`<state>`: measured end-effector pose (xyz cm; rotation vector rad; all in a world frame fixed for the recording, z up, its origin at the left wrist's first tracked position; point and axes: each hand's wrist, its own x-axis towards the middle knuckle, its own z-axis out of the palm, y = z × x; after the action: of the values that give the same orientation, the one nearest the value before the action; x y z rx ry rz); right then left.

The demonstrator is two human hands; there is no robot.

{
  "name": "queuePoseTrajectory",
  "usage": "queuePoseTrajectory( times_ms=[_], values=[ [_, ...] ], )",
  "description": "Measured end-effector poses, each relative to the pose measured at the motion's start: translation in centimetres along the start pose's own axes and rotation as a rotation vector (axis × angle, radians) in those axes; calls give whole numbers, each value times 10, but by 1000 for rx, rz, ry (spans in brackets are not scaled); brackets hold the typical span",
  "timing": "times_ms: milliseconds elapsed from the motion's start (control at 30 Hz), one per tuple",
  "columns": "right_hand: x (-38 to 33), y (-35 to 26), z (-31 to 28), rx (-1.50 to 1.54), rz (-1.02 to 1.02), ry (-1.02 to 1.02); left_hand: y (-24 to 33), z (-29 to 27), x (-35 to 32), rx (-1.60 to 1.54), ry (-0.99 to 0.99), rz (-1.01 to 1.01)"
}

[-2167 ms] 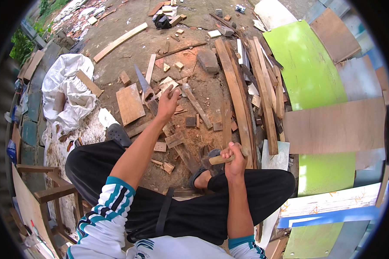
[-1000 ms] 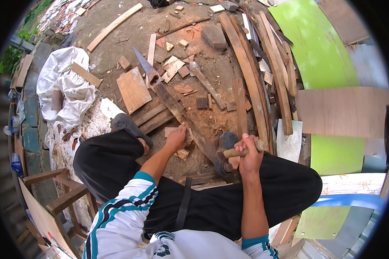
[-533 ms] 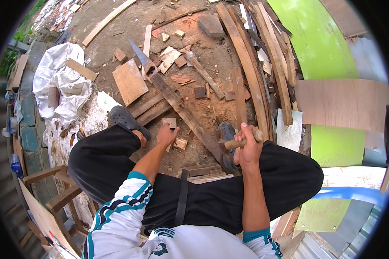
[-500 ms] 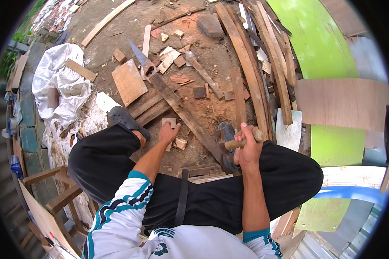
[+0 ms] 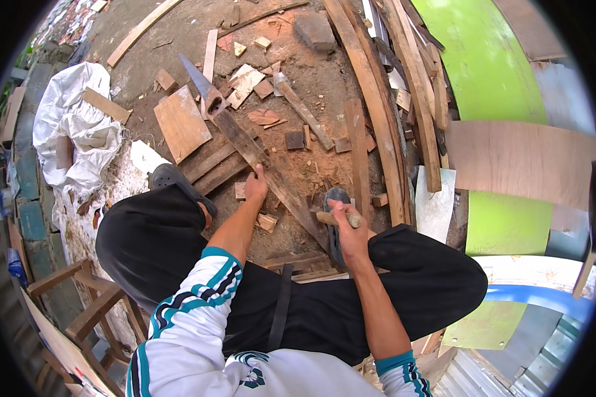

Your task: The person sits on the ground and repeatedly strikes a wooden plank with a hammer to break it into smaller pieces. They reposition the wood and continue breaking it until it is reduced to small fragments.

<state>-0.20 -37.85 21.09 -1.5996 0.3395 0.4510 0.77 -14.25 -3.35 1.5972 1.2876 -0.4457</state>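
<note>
Wooden handle [image 5: 325, 217], its middle hidden inside the right hand [image 5: 352, 238]

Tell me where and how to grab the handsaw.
Take the handsaw by its brown handle, probably best from the near side: that end, with its grip opening, lies closer, while the tapering blade points away to the upper left.

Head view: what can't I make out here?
In the head view:
- Round tan wooden stick: middle hidden by the right hand.
- Long pale wooden strip: far end cut off by the top edge.
- Under the left hand: anything there, hidden by its back.
</note>
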Motion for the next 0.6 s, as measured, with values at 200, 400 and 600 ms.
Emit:
queuePoseTrajectory(
  times_ms=[200, 400, 600],
  values=[
    [8, 27, 5, -257, 231, -205, -3, -6, 4, -108, -119, -57],
    [15, 30, -5, -173, 417, -297, -11, -19, -1, 227, 132, 267],
    [33, 62, -10, -172, 728, -376, -12, -23, 0, -83, -96, -17]
  ],
)
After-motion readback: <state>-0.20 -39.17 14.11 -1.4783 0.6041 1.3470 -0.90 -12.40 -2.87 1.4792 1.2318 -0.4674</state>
